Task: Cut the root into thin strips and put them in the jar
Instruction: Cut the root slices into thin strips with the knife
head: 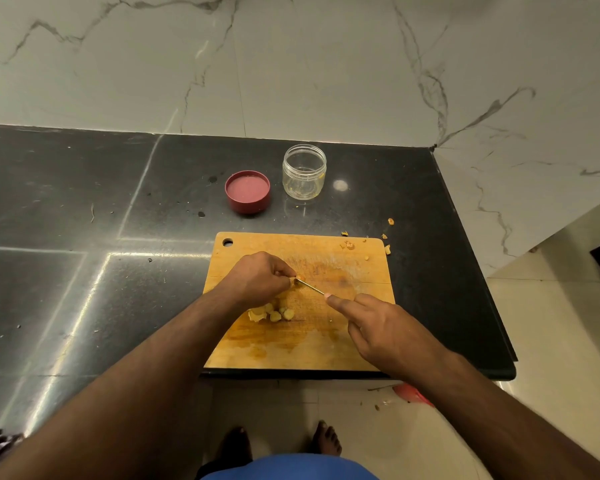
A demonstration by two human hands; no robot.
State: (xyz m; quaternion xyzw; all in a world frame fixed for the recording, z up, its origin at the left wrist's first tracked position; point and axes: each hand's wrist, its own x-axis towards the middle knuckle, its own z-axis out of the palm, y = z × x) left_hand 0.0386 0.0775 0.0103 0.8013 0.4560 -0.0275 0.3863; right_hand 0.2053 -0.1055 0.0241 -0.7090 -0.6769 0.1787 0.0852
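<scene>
On the wooden cutting board (326, 344), left hand (257, 278) pinches a small root piece (296, 280) at its fingertips, more root chunks (274, 315) just below, right hand (388, 332) grips the knife (313, 289) with forefinger extended along its spine, open jar (304, 171) and red lid (247, 191) standing beyond the board.

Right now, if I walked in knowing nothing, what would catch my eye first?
Two bare arms reach over a wooden cutting board at the near edge of a black counter; the left hand pinches a small piece of root while the right hand works a thin knife against it. Behind the board stand an open clear jar and, left of it, its red lid.
</scene>
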